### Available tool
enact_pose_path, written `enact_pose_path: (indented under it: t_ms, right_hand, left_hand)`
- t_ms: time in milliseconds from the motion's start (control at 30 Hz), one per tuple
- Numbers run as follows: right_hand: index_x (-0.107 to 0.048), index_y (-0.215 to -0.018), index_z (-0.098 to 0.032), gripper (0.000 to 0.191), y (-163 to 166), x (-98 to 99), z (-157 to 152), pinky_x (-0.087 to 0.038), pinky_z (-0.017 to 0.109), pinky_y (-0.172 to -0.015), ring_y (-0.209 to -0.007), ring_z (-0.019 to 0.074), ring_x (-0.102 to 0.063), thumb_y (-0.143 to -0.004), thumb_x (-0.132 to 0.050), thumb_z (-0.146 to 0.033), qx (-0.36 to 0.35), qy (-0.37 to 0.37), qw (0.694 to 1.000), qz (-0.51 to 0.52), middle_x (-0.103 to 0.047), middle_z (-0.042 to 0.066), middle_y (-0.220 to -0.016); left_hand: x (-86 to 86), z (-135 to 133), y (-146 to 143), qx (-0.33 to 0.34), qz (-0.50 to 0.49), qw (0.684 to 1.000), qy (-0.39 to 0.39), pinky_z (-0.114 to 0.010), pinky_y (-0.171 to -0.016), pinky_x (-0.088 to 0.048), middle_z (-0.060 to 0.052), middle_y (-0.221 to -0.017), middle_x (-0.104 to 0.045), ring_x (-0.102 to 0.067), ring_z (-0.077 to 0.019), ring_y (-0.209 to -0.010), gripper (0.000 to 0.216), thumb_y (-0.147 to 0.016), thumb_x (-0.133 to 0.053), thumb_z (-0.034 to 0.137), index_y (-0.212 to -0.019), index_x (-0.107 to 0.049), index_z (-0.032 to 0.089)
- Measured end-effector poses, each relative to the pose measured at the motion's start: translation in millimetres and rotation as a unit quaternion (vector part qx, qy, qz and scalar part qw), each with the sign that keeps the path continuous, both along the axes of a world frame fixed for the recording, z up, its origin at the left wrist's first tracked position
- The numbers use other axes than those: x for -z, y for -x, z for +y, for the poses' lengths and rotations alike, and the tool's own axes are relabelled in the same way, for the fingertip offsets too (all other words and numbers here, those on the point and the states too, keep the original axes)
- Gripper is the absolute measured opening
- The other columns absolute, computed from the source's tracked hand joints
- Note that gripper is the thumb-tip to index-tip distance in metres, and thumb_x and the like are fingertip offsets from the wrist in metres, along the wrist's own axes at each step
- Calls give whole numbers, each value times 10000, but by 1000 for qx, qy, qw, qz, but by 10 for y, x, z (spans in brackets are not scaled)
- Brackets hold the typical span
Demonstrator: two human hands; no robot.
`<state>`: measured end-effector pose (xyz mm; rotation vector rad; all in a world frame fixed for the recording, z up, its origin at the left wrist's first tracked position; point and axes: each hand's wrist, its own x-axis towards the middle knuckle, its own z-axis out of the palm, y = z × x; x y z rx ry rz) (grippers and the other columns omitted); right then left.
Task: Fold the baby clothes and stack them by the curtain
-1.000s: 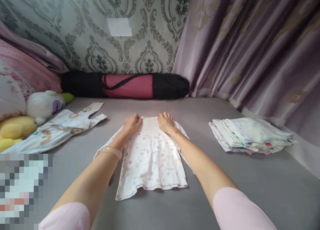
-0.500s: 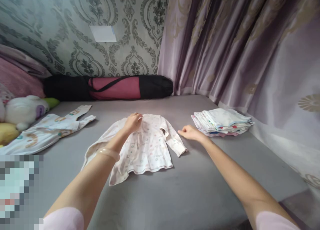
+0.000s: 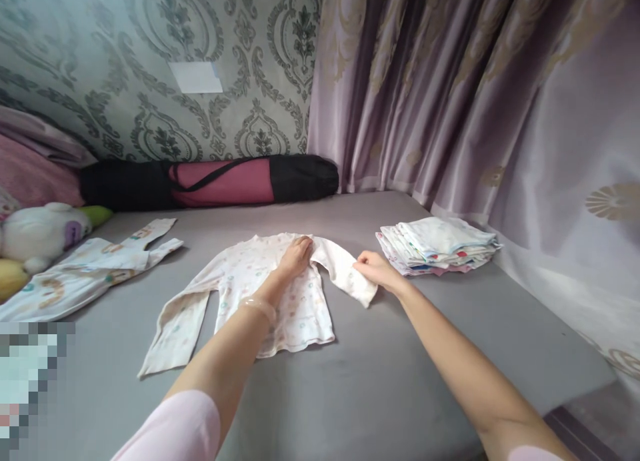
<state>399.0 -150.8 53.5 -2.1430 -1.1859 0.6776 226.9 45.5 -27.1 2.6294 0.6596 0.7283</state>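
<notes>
The patterned shirt (image 3: 300, 311) lies just left of twelve o'clock. Your right hand (image 3: 379, 269) has its grip pinched on one sleeve (image 3: 337, 267); tugging could skew it if your left hand (image 3: 297, 254), laid where that sleeve joins, grip unclear, presses lightly. Beyond, at one o'clock, a wide swing could nudge the folded stack (image 3: 440, 244).

Home rm, prob. bedrm, damask wallpaper (image 3: 245, 67), lilac curtains (image 3: 450, 114), plush toy (image 3: 37, 234)

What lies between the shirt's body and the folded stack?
In the head view, a sleeve, the right hand holding it, and grey sheet lie between shirt body and folded stack.
</notes>
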Motion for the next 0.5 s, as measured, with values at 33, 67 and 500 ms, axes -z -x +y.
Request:
enact_pose_path:
  t_ms: [33,67,500]
  right_hand:
    - [-549,-724,-206,86,-66,-11,24,-353,216,-520,-620,141,-546,-748,-548,-289,18,-20,999,24,-586,-25,-648]
    - [-546,-746,-209,99,-137,-25,51,-352,216,-508,-603,142,-544,-764,-540,-306,33,-35,998,43,-575,-30,-633]
    - [-637,-982,-151,188,-901,-194,191,-468,289,-765,-933,230,-641,-808,-580,-109,-10,83,981,-174,-691,109,-1000]
  left_hand:
    - [11,-1,6,0,-1,1000,-1,-427,-1067,-410,-158,-1264,-585,-523,-242,-1214,302,-937,-383,192,-1175,-564,151]
    - [16,-2,10,0,-2,1000,-1,-423,-1077,-402,-160,-1282,-575,-514,-243,-1230,306,-939,-388,200,-1186,-562,148]
    - [-186,-195,23,-28,83,996,-29,-461,-1125,-322,-174,-1460,-451,-398,-314,-1344,521,-966,-399,482,-1345,-521,145]
